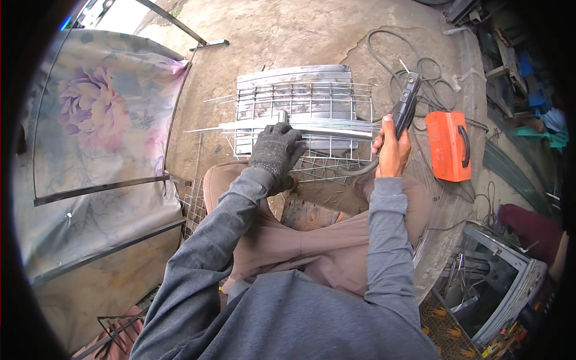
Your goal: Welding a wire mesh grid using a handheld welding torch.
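Observation:
My left hand (276, 147), in a dark grey knitted glove, is closed over a bundle of thin, shiny metal rods (339, 127). A small grey metal block (282, 117) sits just beyond its fingers. The rods lie across a welded wire grid (303, 93), which rests on ribbed grey metal plates (294, 73). Bare and wrapped round its grip, my right hand (393, 147) holds a black welding electrode holder (407, 102) upright, right of the grid. A short, pale rod stub sticks out of its top.
An orange case-like thing with a black handle (441, 144) stands to the right. Dark cable (384, 33) loops over the floor behind it. A flowered cloth screen (90, 114) stands at left. A metal frame (504, 288) with tools lies lower right, near another person's dark red sleeve (531, 231).

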`<state>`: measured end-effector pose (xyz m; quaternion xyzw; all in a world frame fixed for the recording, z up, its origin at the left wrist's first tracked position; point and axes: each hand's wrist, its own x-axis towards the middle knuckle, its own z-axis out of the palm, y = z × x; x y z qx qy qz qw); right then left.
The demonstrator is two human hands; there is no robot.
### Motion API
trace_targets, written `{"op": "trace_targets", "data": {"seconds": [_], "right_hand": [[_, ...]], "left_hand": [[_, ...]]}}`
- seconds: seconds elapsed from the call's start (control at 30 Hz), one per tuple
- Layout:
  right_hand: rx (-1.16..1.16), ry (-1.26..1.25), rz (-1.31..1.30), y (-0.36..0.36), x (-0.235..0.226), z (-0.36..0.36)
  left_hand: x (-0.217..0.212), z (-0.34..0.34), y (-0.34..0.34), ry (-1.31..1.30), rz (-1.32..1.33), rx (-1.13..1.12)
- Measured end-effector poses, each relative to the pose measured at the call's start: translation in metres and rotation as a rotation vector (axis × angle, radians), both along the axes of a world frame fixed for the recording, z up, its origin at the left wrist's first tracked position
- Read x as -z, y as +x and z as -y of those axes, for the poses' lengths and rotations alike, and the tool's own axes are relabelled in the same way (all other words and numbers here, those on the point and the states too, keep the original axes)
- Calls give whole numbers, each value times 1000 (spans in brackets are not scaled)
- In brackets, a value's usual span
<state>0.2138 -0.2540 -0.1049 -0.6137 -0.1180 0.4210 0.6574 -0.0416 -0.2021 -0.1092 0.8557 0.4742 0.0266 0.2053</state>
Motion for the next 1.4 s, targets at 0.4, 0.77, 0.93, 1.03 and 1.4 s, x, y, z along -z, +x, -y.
{"op": "trace_targets", "data": {"seconds": [0.4, 0.77, 0.93, 1.03, 1.4], "right_hand": [[-17, -9, 0, 2, 1, 0], [-39, -19, 2, -7, -3, -2], [-38, -28, -14, -5, -2, -3], [-40, -26, -2, -6, -2, -3], [-22, -13, 0, -2, 4, -2]], "left_hand": [[13, -82, 56, -127, -356, 47], [16, -52, 45, -135, -252, -39], [11, -8, 27, -9, -85, 2], [19, -5, 21, 27, -107, 16], [30, 6, 11, 96, -22, 87]]}}
